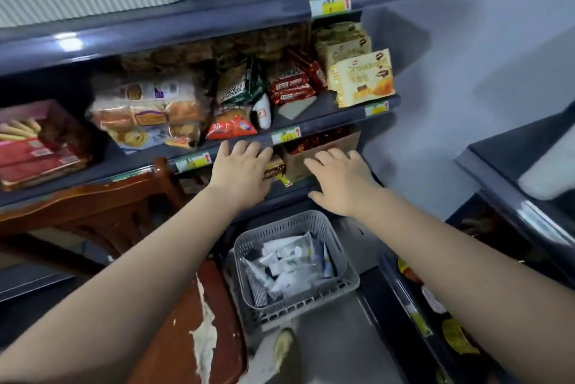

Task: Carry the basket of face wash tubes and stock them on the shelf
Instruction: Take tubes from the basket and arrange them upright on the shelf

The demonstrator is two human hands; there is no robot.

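A: Grey plastic basket (295,262) sits low, below both arms, face wash tubes (286,265) heaped inside. Likely parked there to free both hands.

B: Left hand (241,170)?

A: Palm down at the shelf (336,122) edge, fingers spread, holding nothing. Right hand (337,183) likewise, flat and relaxed, in front of the cardboard box (311,153).

B: Reading: clearing space among the snacks (230,103); no tube stocked yet.
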